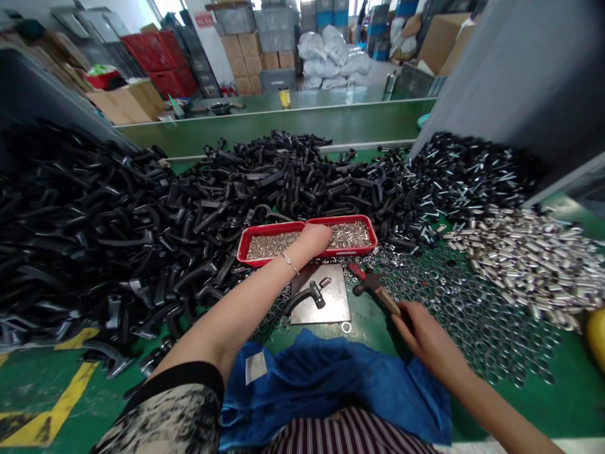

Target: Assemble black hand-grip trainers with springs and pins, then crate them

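Observation:
My left hand (316, 239) reaches down into the small metal pins in the right one of two red trays (373, 246). Its fingers are hidden, so I cannot tell their grip. My right hand (420, 328) is closed around the wooden handle of a hammer (386, 299), its dark head near the right edge of a metal plate (338, 309). On that plate lies a black curved handle (302, 299), with a short silver cylinder (325, 282) by its upper end. A single ring (346, 327) rests at the plate's front edge.
Black handles (198, 202) are heaped at left and behind the trays. To the right are loose metal rings (472, 315), silver cylinders (543, 258) and a pile of black parts with metal pins (472, 164). A grey post (496, 82) rises behind them. Blue cloth (326, 378) covers my lap.

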The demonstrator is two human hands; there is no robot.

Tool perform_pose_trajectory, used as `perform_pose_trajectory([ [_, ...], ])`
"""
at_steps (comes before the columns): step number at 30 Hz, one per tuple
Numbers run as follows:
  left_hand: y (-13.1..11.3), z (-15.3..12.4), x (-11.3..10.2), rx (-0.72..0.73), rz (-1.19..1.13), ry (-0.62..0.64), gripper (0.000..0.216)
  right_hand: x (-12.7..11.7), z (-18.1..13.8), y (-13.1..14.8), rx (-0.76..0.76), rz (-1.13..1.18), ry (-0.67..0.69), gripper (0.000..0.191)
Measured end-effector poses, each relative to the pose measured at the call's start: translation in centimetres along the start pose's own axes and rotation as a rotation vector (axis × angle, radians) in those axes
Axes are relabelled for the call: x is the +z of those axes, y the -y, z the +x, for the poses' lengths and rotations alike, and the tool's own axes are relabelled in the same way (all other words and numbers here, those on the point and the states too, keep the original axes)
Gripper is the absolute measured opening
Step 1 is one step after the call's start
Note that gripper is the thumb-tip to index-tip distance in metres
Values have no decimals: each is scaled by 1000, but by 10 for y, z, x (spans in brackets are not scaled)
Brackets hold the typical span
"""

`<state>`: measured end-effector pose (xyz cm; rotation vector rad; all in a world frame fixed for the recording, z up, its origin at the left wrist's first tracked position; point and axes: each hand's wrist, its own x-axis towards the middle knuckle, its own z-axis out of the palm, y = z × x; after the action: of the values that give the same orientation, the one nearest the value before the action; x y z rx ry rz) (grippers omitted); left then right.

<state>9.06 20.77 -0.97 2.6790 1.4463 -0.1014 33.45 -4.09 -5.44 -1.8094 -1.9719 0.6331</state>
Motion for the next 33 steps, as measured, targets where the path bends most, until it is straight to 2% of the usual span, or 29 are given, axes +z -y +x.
perform_pose_trajectory([
  [2, 2, -5, 4, -1, -4, -23, 23, -1, 14, 0, 77, -4, -116, 33],
  [4, 4, -11, 7, 1, -15, -60, 25, -8, 22, 3, 138, 44, -172, 35],
  [7, 7, -16, 11, 5, -42, -105, 26, -13, 14, 10, 156, 112, -129, 34],
  [11, 6, -15, 14, 25, -94, -150, 23, 1, -10, 16, 129, 130, -76, 32],
  [14, 4, -19, 11, 11, -143, -223, 23, 13, -8, 22, 254, 275, -61, 35],
  [16, 3, -31, 8, -17, -256, -360, 19, 12, 2, 29, 398, 523, 19, 38],
  [18, 4, -51, 8, -49, -443, -516, 14, 7, 11, 37, 521, 814, 175, 39],
  [19, 4, -63, 9, -64, -539, -565, 11, 4, 15, 40, 561, 932, 253, 38],
  [21, 5, -87, 15, -97, -687, -580, 7, 0, 20, 41, 609, 1062, 369, 38],
  [23, 7, -103, 20, -146, -782, -567, 5, 1, 24, 39, 621, 1073, 397, 38],
  [25, 11, -104, 21, -196, -834, -589, 7, 6, 26, 36, 604, 1032, 389, 38],
  [27, 17, -91, 14, -186, -820, -601, 9, 12, 28, 36, 560, 989, 361, 38],
  [30, 23, -62, -1, -114, -638, -518, 6, 12, 24, 45, 481, 902, 270, 35],
  [33, 18, -57, -6, -127, -564, -525, 7, 1, 16, 52, 369, 778, 160, 33],
])
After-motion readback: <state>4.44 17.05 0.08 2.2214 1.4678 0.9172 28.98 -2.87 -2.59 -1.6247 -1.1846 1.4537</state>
